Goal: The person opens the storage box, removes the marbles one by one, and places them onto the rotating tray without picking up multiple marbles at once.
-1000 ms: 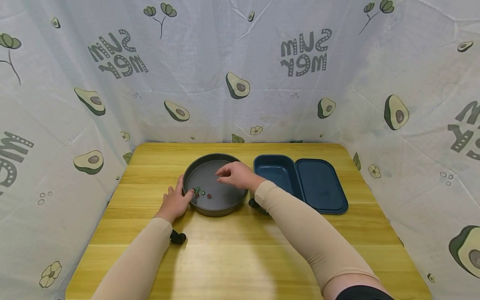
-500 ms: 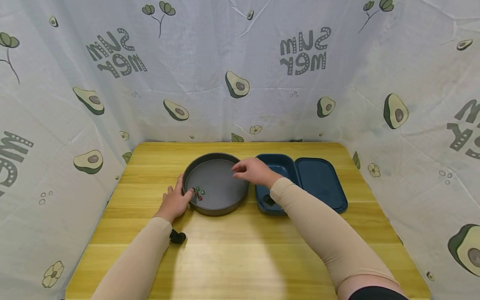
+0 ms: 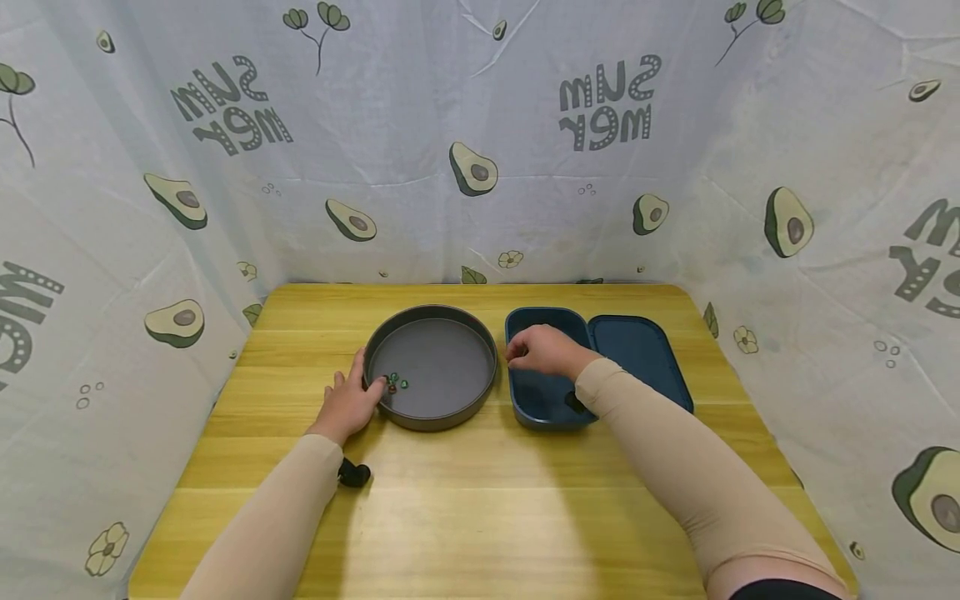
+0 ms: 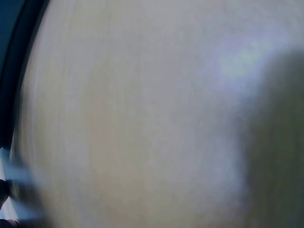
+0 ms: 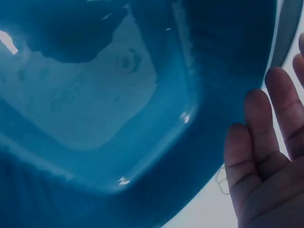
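A round dark grey baking pan (image 3: 446, 358) stands left of centre in the head view. My left hand (image 3: 347, 405) holds its left rim, thumb over the edge and index finger along the outer wall. Small green beads (image 3: 404, 384) and a red bead (image 3: 392, 389) lie in the pan near that thumb. My right hand (image 3: 551, 351) hovers over the dark blue box (image 3: 543, 400), thumb and index close together. In the right wrist view its other fingers (image 5: 259, 128) show beside the box's rim. Thumb and index tips are out of that view, so anything between them is hidden.
A dark blue lid (image 3: 647, 358) lies right of the box. Both stand on the wooden table (image 3: 450, 508), with a patterned cloth (image 3: 420, 125) hung behind. The left wrist view is a blurred tabletop (image 4: 142, 118) with a dark edge at left.
My right hand has moved right, from over the pan to over the box. One red bead shifted left in the pan and is no longer visible apart. The left hand stayed put.
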`<state>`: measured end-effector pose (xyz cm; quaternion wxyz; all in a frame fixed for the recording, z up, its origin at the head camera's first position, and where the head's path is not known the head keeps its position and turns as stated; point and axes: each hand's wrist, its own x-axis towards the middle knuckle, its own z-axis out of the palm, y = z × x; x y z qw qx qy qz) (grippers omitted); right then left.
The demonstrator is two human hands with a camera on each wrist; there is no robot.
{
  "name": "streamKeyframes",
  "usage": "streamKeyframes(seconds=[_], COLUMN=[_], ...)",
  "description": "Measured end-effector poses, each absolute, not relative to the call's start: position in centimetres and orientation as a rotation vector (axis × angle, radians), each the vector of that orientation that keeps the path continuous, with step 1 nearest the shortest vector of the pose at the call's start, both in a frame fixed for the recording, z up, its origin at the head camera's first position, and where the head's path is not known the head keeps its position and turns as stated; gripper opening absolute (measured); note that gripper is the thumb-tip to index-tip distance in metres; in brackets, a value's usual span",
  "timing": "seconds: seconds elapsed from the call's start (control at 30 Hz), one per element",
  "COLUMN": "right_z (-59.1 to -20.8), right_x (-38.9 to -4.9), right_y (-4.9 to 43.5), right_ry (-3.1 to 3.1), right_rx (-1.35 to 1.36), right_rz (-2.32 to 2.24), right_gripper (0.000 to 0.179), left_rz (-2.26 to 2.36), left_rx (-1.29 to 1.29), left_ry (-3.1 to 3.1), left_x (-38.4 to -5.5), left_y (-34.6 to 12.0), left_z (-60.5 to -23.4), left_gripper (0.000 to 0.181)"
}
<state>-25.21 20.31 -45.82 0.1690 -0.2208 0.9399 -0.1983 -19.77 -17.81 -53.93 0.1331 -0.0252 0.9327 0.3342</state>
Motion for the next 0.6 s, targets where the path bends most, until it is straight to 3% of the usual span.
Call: streamKeyframes(seconds=[0.2, 0.6], right_z=[-46.2, -47.5], right_x=[-25.0, -24.3], right_y=[21.0, 21.7], right_ry=[2.626, 2.481], right_rx=[-0.663, -0.678], right_rz=[-0.439, -0.314], right_gripper=[0.012, 0.022], left_rz=[0.970, 0.986], left_rx=[-0.074, -0.061], left_ry=[2.698, 2.710], left_x=[-19.8, -19.7], left_y=[-17.8, -17.8], left_z=[-54.0, -53.6], left_gripper=[0.082, 0.082])
